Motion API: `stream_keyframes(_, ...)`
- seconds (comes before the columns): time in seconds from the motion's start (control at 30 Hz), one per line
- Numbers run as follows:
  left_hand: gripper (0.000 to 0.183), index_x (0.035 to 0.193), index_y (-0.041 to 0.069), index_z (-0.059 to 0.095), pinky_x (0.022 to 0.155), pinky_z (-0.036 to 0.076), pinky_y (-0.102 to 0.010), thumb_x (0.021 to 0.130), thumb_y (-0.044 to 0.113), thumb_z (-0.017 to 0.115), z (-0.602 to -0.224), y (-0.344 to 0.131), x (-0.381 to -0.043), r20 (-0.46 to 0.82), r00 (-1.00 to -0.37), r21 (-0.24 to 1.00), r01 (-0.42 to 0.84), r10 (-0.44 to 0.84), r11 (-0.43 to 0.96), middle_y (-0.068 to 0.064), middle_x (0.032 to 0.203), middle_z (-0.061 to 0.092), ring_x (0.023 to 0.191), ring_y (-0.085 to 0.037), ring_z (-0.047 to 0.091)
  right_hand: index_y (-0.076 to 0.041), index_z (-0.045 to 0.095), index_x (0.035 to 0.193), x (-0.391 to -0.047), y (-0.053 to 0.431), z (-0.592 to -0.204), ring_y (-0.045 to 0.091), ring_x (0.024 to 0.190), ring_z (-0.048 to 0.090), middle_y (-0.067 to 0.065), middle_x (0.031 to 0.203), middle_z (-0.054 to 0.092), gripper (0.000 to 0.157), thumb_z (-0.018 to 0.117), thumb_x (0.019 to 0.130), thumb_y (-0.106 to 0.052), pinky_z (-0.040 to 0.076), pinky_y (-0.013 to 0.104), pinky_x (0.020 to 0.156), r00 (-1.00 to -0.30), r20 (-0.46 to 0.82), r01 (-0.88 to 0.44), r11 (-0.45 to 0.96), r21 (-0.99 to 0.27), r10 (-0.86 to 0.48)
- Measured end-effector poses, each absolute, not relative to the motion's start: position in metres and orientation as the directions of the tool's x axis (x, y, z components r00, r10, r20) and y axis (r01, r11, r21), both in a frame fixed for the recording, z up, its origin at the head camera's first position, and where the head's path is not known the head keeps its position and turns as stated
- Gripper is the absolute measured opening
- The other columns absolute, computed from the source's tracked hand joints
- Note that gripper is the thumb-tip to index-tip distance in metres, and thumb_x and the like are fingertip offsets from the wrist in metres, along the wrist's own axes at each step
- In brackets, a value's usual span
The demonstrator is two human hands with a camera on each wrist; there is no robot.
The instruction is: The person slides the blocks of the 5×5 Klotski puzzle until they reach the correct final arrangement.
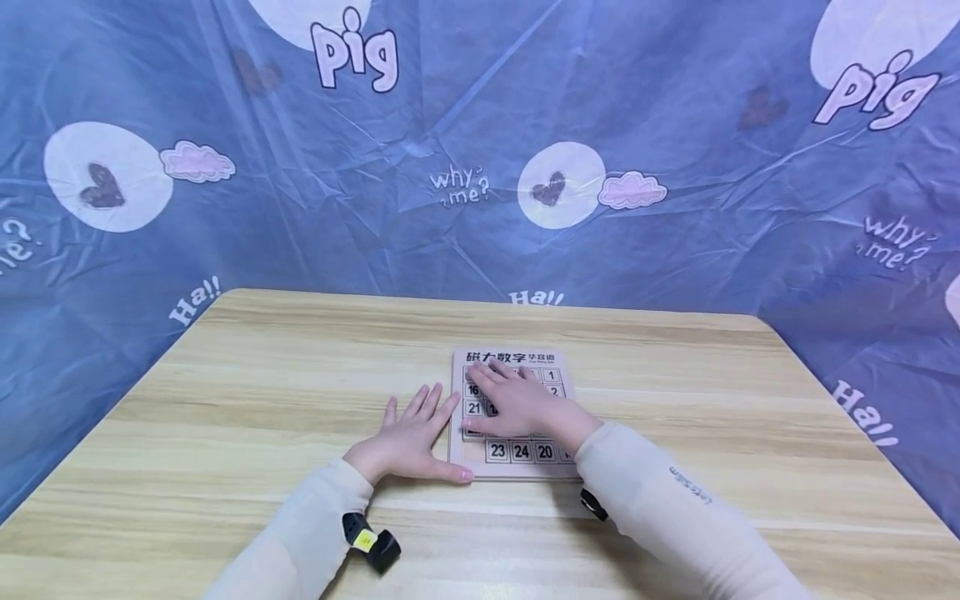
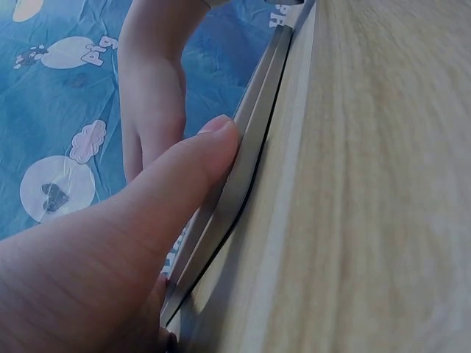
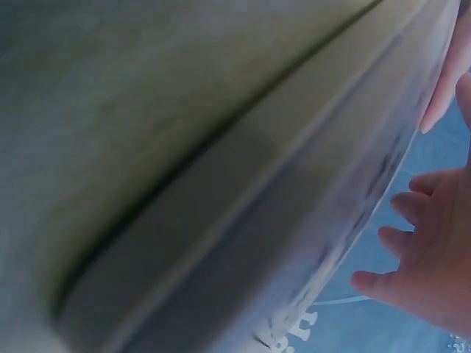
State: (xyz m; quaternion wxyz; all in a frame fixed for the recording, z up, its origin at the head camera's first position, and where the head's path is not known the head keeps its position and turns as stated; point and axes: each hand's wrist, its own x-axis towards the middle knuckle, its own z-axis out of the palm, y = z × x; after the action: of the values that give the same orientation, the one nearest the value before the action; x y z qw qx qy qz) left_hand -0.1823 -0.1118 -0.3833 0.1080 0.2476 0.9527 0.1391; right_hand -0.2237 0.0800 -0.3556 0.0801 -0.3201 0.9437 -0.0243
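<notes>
A pale sliding number puzzle board (image 1: 472,457) lies flat on the table, its dark printed title along the far edge. Spread fingers of my right hand (image 1: 517,410) reach across the number tiles, covering much of the middle rows. In the bottom row, tiles 23 (image 1: 498,451), 24 and 20 show, with a vacant slot at the left corner. My left hand (image 1: 408,442) is beside the board with fingers fanned out, its thumb (image 2: 218,132) at the board's near-left edge. The right wrist view shows the right hand (image 3: 434,243) with fingers extended over the board's face.
The wood-grain table (image 1: 262,400) extends around the board on all sides. Behind it hangs a blue printed cloth (image 1: 390,233) with pig lettering. Black wrist cameras are strapped at both sleeves; the left one (image 1: 371,542) sits low near the tabletop.
</notes>
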Motion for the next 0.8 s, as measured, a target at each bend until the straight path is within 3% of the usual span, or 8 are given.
stream_keyframes(0.23,0.107,0.140,0.017,0.010,0.092,-0.002,-0.060,0.059,0.078,0.046,-0.382,-0.111,-0.182,-0.141,-0.856,0.315,0.437,0.497,0.843,-0.014,0.142,0.004,0.128,-0.029,-0.001,-0.011,0.015,0.139,-0.225,0.077,-0.358,0.026,0.128,0.008,0.003,0.141,0.015,0.079,0.032,0.081,-0.063,0.009,0.054,0.096,-0.784,-0.168,-0.591,0.801,-0.092,-0.598)
stream_keyframes(0.57,0.108,0.140,0.017,0.010,0.092,-0.003,-0.060,0.059,0.078,0.046,-0.380,-0.112,-0.182,-0.140,-0.863,0.311,0.427,0.485,0.849,-0.013,0.142,0.004,0.128,-0.029,-0.001,-0.013,0.014,0.139,-0.201,0.080,-0.356,0.030,0.127,0.009,0.007,0.142,0.013,0.079,0.028,0.081,-0.064,0.010,0.056,0.095,-0.721,-0.183,-0.669,0.740,-0.068,-0.669)
stream_keyframes(0.8,0.108,0.140,0.017,0.009,0.092,-0.001,-0.061,0.059,0.079,0.044,-0.381,-0.110,-0.180,-0.136,-0.859,0.296,0.440,0.493,0.848,-0.014,0.142,0.004,0.127,-0.030,0.000,-0.014,0.013,0.139,-0.191,0.085,-0.356,0.030,0.127,0.007,0.007,0.142,0.012,0.078,0.028,0.081,-0.064,0.009,0.056,0.095,-0.713,-0.174,-0.680,0.730,-0.067,-0.680)
